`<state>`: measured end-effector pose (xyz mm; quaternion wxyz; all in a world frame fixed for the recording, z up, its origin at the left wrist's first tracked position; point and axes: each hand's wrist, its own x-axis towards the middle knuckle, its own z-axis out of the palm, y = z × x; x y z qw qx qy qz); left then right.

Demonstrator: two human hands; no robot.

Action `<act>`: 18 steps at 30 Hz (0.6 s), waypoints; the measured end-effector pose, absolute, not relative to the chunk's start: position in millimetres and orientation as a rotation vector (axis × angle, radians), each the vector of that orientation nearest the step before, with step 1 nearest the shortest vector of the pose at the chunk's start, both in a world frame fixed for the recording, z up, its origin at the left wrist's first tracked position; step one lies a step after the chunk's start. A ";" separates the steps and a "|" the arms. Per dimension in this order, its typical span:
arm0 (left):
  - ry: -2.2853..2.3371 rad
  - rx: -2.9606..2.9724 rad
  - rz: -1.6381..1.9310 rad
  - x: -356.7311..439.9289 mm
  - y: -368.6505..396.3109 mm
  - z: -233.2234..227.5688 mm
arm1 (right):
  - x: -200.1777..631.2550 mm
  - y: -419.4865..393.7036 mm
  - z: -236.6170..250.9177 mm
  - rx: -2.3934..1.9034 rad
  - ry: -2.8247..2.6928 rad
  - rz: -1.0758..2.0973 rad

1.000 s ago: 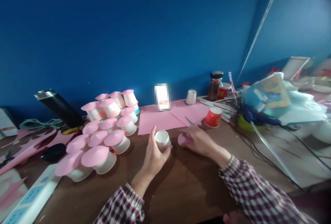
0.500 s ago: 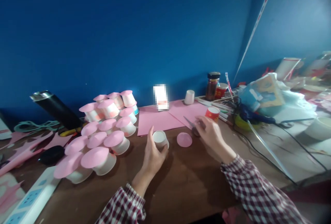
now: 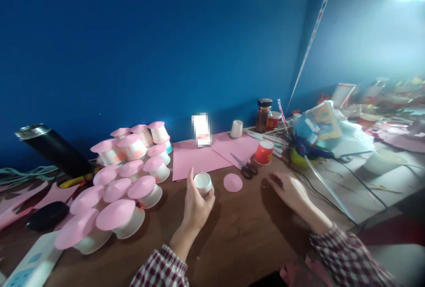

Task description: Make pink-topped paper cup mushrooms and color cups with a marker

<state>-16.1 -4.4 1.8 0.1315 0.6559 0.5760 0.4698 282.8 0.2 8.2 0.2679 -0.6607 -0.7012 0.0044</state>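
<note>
Since the earlier frame, the right hand (image 3: pixel 290 192) is being drawn back to the right, away from the scissors (image 3: pixel 245 168), and is being held open, flat over the table (image 3: pixel 239 238). A small white cup (image 3: pixel 203 183) is being gripped upright by the left hand (image 3: pixel 195 205), just left of the pink paper disc (image 3: pixel 233 182), which is being left lying on the table near the pink sheets (image 3: pixel 199 158).
</note>
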 end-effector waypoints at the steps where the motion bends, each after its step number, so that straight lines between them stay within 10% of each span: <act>1: 1.671 1.906 1.369 -15.8 -3.8 1.5 | 283.6 -2.8 6.9 -1.760 -1.961 0.018; 18: 1.654 1.882 1.395 -14.5 -3.0 1.6 | 325.6 95.7 38.5 -2.272 -1.906 -0.213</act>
